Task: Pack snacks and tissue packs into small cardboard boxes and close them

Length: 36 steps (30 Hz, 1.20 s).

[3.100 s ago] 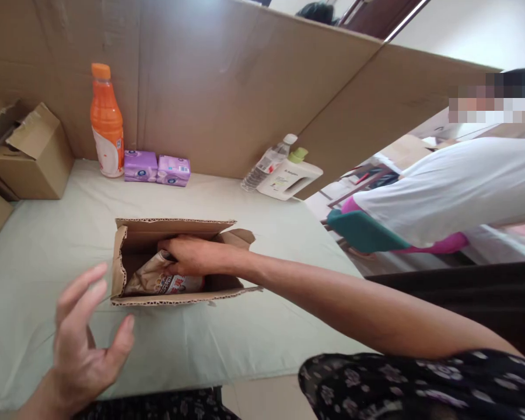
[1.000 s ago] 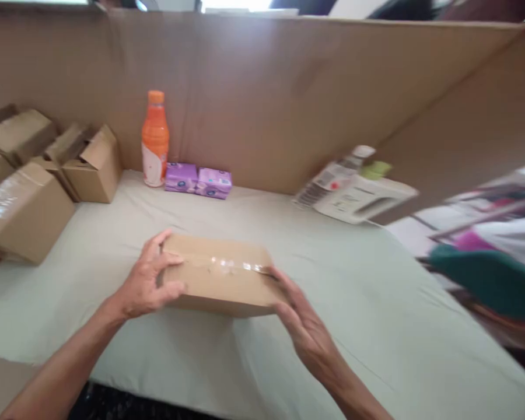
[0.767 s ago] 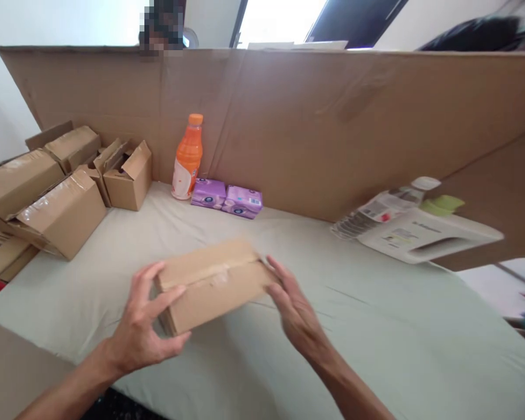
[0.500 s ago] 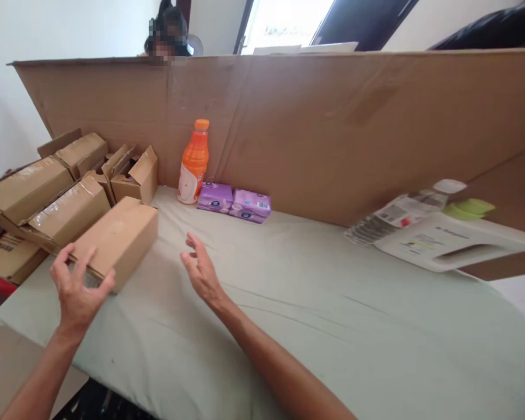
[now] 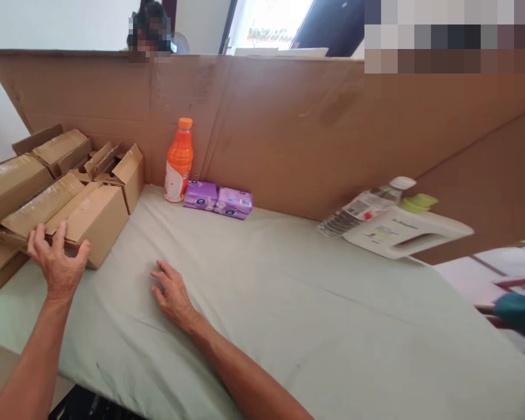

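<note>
My left hand (image 5: 59, 262) grips the near end of a closed cardboard box (image 5: 96, 213), its fingers over the end and thumb at the right side. This box lies lengthwise beside another taped cardboard box (image 5: 41, 204), close against it. Behind its far end stands a small box with raised flaps (image 5: 131, 175). Held over the cloth to the right, my right hand (image 5: 172, 297) is open, fingers apart and holding nothing.
A pale green cloth (image 5: 289, 326) covers the table. Along the cardboard wall (image 5: 289, 128) stand an orange bottle (image 5: 179, 160) and two purple tissue packs (image 5: 216, 199). Further right, a clear bottle (image 5: 359, 210) and a white jug (image 5: 406, 230) lean together. A person (image 5: 151, 29) is beyond the wall.
My left hand has pushed the cardboard box left and back, up against the other boxes. My right hand has come lower and nearer to me. The view has shifted right.
</note>
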### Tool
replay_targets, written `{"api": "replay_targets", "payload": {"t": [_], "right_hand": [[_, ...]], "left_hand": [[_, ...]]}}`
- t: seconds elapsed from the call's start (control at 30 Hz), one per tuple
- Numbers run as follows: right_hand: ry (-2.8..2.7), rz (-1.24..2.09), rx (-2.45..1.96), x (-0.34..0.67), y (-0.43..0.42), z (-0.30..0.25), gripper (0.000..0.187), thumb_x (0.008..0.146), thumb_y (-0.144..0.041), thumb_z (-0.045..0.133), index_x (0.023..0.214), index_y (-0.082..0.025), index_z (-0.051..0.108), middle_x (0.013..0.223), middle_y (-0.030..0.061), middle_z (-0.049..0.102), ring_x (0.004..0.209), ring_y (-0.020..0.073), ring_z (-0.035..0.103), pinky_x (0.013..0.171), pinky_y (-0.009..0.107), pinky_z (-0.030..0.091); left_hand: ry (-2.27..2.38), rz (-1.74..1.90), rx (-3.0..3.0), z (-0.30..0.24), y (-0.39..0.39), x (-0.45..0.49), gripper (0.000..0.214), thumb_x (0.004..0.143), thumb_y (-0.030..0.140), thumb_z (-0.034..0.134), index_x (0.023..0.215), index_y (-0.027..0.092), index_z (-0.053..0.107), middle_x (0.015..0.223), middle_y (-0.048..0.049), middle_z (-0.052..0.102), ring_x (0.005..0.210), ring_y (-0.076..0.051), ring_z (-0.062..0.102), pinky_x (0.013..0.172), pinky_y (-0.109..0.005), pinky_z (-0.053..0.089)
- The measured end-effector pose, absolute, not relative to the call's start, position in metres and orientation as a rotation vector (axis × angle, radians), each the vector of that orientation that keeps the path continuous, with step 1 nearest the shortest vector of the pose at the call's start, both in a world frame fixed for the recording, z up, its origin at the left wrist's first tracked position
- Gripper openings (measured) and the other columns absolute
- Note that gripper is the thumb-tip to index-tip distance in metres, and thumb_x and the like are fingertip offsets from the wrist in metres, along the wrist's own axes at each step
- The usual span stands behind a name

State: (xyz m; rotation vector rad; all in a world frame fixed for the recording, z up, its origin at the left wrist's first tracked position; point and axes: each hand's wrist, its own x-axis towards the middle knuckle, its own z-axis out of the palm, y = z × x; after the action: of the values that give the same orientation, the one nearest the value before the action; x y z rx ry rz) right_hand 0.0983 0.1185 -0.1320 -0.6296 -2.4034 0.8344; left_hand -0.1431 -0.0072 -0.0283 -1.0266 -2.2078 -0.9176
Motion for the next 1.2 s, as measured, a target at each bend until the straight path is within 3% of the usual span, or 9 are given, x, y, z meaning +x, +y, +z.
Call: {"api": "replay_targets", "payload": {"t": [0.17, 0.23, 0.4, 0.47, 0.6, 0.73, 0.93, 1.07, 1.2], "right_hand": [[-2.563, 0.728, -0.684, 0.094, 0.116, -0.113, 0.035, 0.091, -0.015, 0.057, 0.125, -0.016, 0.065, 0.152, 0.0197, 0.051, 0.136, 0.0293, 0.052, 0.112, 0.051, 0.042], [-2.591, 0.695, -0.662, 0.091, 0.116, -0.105, 0.032, 0.093, -0.018, 0.060, 0.124, -0.017, 0.065, 0.149, 0.0174, 0.054, 0.135, 0.0281, 0.052, 0.111, 0.049, 0.042], [-2.688, 0.561, -0.517, 0.089, 0.115, -0.091, 0.037, 0.097, -0.038, 0.063, 0.127, -0.016, 0.061, 0.147, 0.0148, 0.054, 0.139, 0.0268, 0.045, 0.114, 0.044, 0.038], [-2.728, 0.453, -0.458, 0.094, 0.107, -0.091, 0.049, 0.098, -0.046, 0.061, 0.134, -0.014, 0.057, 0.149, 0.0159, 0.052, 0.141, 0.0280, 0.041, 0.116, 0.045, 0.036], [-2.787, 0.343, -0.348, 0.118, 0.069, -0.095, 0.062, 0.099, -0.052, 0.056, 0.145, -0.011, 0.049, 0.155, 0.0185, 0.046, 0.144, 0.0314, 0.037, 0.120, 0.049, 0.030], [-2.837, 0.466, -0.198, 0.151, 0.018, -0.096, 0.056, 0.099, -0.046, 0.056, 0.146, -0.015, 0.050, 0.157, 0.0173, 0.045, 0.147, 0.0306, 0.036, 0.123, 0.051, 0.027], [-2.893, 0.851, 0.068, 0.179, -0.023, -0.094, 0.055, 0.089, -0.038, 0.070, 0.142, -0.025, 0.058, 0.160, 0.0092, 0.045, 0.150, 0.0275, 0.036, 0.127, 0.049, 0.023], [-2.767, 1.133, 0.059, 0.182, -0.025, -0.105, 0.038, 0.087, -0.040, 0.070, 0.122, -0.027, 0.073, 0.149, 0.0062, 0.058, 0.145, 0.0269, 0.045, 0.125, 0.050, 0.027], [-2.529, 1.372, 0.109, 0.185, -0.016, -0.115, 0.038, 0.089, -0.044, 0.066, 0.123, -0.028, 0.071, 0.132, 0.0077, 0.071, 0.137, 0.0263, 0.055, 0.122, 0.051, 0.034]], "left_hand": [[-2.200, -0.922, -1.176, -0.006, -0.009, -0.154, 0.050, 0.086, 0.041, 0.070, 0.131, 0.020, 0.059, 0.158, -0.0070, 0.034, 0.147, -0.051, 0.030, 0.119, -0.075, 0.026], [-2.180, -0.934, -1.206, 0.001, -0.010, -0.148, 0.057, 0.086, 0.041, 0.071, 0.136, 0.021, 0.054, 0.163, -0.0079, 0.026, 0.147, -0.055, 0.027, 0.117, -0.079, 0.025], [-2.110, -0.890, -1.215, -0.009, -0.018, -0.106, 0.089, 0.092, 0.042, 0.061, 0.161, 0.032, 0.005, 0.171, -0.0079, -0.013, 0.152, -0.055, 0.001, 0.121, -0.076, 0.011], [-2.064, -0.875, -1.304, -0.026, -0.018, -0.086, 0.086, 0.092, 0.041, 0.061, 0.161, 0.028, 0.011, 0.171, -0.0127, -0.006, 0.153, -0.053, 0.007, 0.122, -0.072, 0.017], [-2.187, -0.783, -1.672, -0.070, -0.015, -0.061, 0.064, 0.093, 0.044, 0.053, 0.148, 0.014, 0.040, 0.160, -0.0253, 0.031, 0.148, -0.045, 0.033, 0.117, -0.065, 0.033], [-2.325, -0.645, -1.810, -0.103, -0.029, -0.052, 0.048, 0.093, 0.043, 0.049, 0.132, 0.017, 0.061, 0.143, -0.0199, 0.058, 0.138, -0.036, 0.049, 0.114, -0.057, 0.040], [-2.417, -0.527, -1.843, -0.110, -0.058, -0.036, 0.047, 0.094, 0.039, 0.054, 0.137, 0.021, 0.061, 0.153, -0.0149, 0.052, 0.144, -0.033, 0.044, 0.121, -0.056, 0.032], [-2.477, -0.528, -1.819, -0.109, -0.062, -0.029, 0.048, 0.094, 0.037, 0.057, 0.139, 0.021, 0.060, 0.155, -0.0150, 0.050, 0.146, -0.033, 0.042, 0.122, -0.057, 0.030], [-2.533, -0.600, -1.829, -0.104, -0.061, -0.027, 0.050, 0.088, 0.036, 0.063, 0.136, 0.019, 0.063, 0.153, -0.0172, 0.051, 0.144, -0.036, 0.045, 0.120, -0.060, 0.033]]}}
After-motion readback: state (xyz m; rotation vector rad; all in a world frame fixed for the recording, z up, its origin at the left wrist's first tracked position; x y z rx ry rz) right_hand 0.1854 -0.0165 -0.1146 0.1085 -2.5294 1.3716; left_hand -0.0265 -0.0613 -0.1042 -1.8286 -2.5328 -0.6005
